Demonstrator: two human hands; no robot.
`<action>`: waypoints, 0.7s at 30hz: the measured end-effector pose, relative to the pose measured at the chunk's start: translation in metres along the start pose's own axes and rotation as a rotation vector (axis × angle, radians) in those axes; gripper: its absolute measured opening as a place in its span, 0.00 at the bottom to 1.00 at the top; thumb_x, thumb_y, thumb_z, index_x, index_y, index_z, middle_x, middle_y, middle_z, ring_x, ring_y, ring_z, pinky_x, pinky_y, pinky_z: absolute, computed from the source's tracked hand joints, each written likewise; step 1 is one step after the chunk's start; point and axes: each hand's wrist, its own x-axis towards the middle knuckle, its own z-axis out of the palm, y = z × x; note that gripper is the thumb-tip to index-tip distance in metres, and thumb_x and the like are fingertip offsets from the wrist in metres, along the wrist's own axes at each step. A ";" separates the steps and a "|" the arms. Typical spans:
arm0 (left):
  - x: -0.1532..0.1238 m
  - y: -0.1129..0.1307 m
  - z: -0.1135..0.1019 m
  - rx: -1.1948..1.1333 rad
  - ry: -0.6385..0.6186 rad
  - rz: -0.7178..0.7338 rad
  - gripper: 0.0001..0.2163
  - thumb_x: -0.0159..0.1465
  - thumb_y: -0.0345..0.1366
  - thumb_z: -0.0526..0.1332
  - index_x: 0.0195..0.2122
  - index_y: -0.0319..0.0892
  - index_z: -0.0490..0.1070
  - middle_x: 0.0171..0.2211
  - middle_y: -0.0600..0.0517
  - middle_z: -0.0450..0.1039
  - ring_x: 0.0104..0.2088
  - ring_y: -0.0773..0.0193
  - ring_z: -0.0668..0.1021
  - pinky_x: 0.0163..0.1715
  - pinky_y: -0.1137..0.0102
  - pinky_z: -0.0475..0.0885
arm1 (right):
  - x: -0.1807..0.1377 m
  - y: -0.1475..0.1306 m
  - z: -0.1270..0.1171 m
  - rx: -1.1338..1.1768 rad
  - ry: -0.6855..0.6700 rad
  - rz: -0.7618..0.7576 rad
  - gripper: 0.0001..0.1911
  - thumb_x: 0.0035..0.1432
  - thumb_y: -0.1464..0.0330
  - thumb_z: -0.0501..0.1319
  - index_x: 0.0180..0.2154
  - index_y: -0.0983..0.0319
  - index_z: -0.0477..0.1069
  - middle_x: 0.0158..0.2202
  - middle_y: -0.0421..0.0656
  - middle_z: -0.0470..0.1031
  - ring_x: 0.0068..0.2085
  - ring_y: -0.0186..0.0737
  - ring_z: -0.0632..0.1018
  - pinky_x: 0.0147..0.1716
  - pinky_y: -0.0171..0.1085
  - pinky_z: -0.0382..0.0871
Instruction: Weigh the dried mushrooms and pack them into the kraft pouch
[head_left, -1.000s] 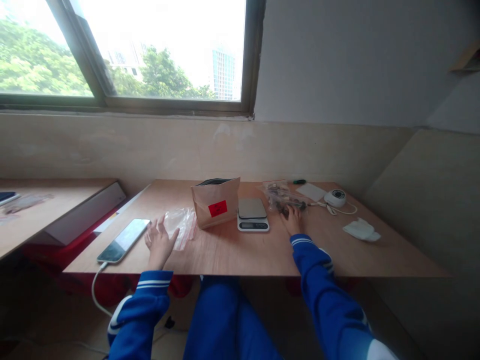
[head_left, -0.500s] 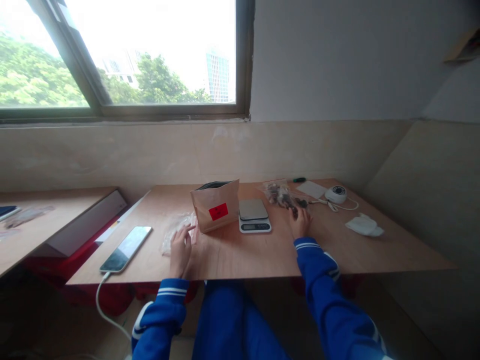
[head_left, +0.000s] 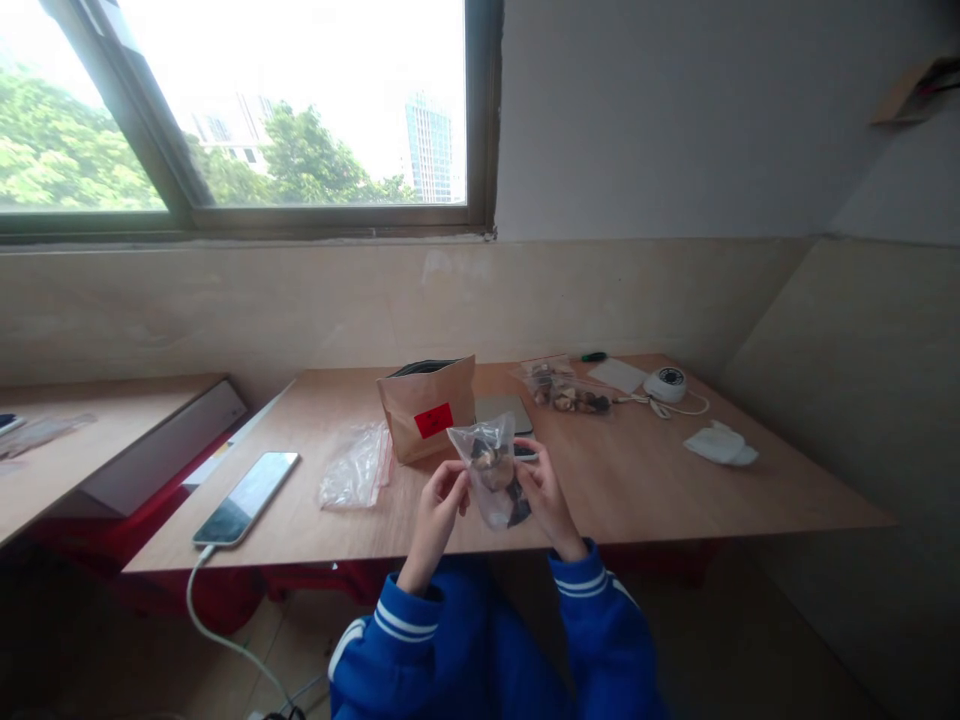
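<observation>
A clear plastic bag with brown and dark dried pieces, perhaps mushrooms, is held up over the table's front edge. My left hand pinches its left side, and my right hand grips the right side. Behind it stands a brown paper pouch with a red label and an open top. The kitchen scale beside the pouch is partly hidden by the bag and my right hand. Empty-looking clear bags lie flat to the left of the pouch.
More filled clear bags lie at the back right. Near them are a green-handled tool, a white card, a white dome camera with its cable and a crumpled white cloth or tissue. A plugged-in phone lies at left.
My right hand has brought one filled clear bag from the back-right pile to the front middle. My left hand has left the flat bags and moved right to hold its other side.
</observation>
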 end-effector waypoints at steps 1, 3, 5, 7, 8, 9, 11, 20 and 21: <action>-0.002 0.001 0.000 -0.018 -0.006 -0.009 0.14 0.58 0.48 0.60 0.32 0.40 0.68 0.22 0.57 0.62 0.22 0.72 0.65 0.23 0.74 0.61 | 0.001 0.004 -0.001 0.002 0.003 0.013 0.26 0.54 0.51 0.58 0.48 0.59 0.58 0.22 0.38 0.74 0.21 0.39 0.75 0.18 0.34 0.65; -0.005 0.002 0.000 -0.085 -0.029 -0.051 0.14 0.59 0.48 0.59 0.31 0.40 0.67 0.25 0.55 0.64 0.25 0.71 0.68 0.26 0.74 0.63 | 0.003 0.011 0.000 0.001 -0.003 0.034 0.24 0.54 0.51 0.58 0.46 0.59 0.59 0.21 0.37 0.73 0.20 0.39 0.74 0.17 0.34 0.65; -0.007 0.001 0.002 -0.143 -0.071 -0.105 0.15 0.59 0.48 0.59 0.30 0.40 0.65 0.25 0.56 0.63 0.25 0.71 0.67 0.26 0.74 0.63 | 0.003 0.017 0.001 -0.013 -0.008 0.039 0.22 0.56 0.51 0.56 0.45 0.59 0.60 0.23 0.39 0.73 0.22 0.40 0.75 0.18 0.35 0.67; -0.008 0.000 0.003 -0.156 -0.100 -0.134 0.15 0.58 0.48 0.60 0.30 0.40 0.64 0.22 0.58 0.60 0.22 0.73 0.63 0.23 0.75 0.60 | 0.001 0.020 0.002 -0.072 0.045 -0.007 0.21 0.58 0.53 0.54 0.46 0.60 0.60 0.28 0.41 0.74 0.27 0.41 0.76 0.24 0.37 0.70; -0.008 0.000 0.002 -0.148 -0.101 -0.138 0.15 0.58 0.48 0.60 0.30 0.40 0.64 0.22 0.58 0.59 0.21 0.74 0.62 0.22 0.75 0.59 | 0.000 0.020 0.003 -0.130 0.118 -0.061 0.20 0.58 0.54 0.54 0.47 0.60 0.60 0.31 0.44 0.75 0.31 0.42 0.77 0.28 0.39 0.72; -0.007 0.001 0.002 -0.133 -0.086 -0.133 0.15 0.58 0.48 0.60 0.30 0.40 0.64 0.22 0.58 0.59 0.21 0.74 0.61 0.22 0.76 0.58 | -0.001 0.019 0.003 -0.204 0.214 -0.132 0.20 0.58 0.56 0.55 0.48 0.60 0.60 0.35 0.46 0.74 0.35 0.43 0.77 0.34 0.41 0.72; -0.005 0.003 0.002 -0.083 -0.028 -0.099 0.15 0.57 0.49 0.61 0.29 0.41 0.63 0.22 0.58 0.59 0.22 0.73 0.62 0.23 0.76 0.59 | -0.005 0.013 0.006 -0.358 0.368 -0.277 0.18 0.58 0.58 0.56 0.48 0.60 0.62 0.41 0.48 0.72 0.43 0.44 0.75 0.42 0.44 0.70; -0.007 0.000 0.012 -0.061 0.075 -0.048 0.15 0.57 0.48 0.60 0.29 0.42 0.61 0.27 0.55 0.63 0.31 0.68 0.69 0.32 0.73 0.67 | -0.018 0.000 0.035 -0.367 -0.009 -0.214 0.09 0.59 0.62 0.58 0.39 0.60 0.71 0.36 0.43 0.76 0.37 0.40 0.77 0.38 0.38 0.73; -0.008 -0.001 0.012 -0.067 0.088 -0.051 0.15 0.58 0.48 0.60 0.29 0.42 0.61 0.27 0.55 0.63 0.31 0.68 0.70 0.33 0.73 0.67 | -0.018 0.002 0.035 -0.349 -0.018 -0.211 0.09 0.58 0.63 0.58 0.39 0.60 0.72 0.36 0.44 0.76 0.37 0.41 0.78 0.38 0.38 0.73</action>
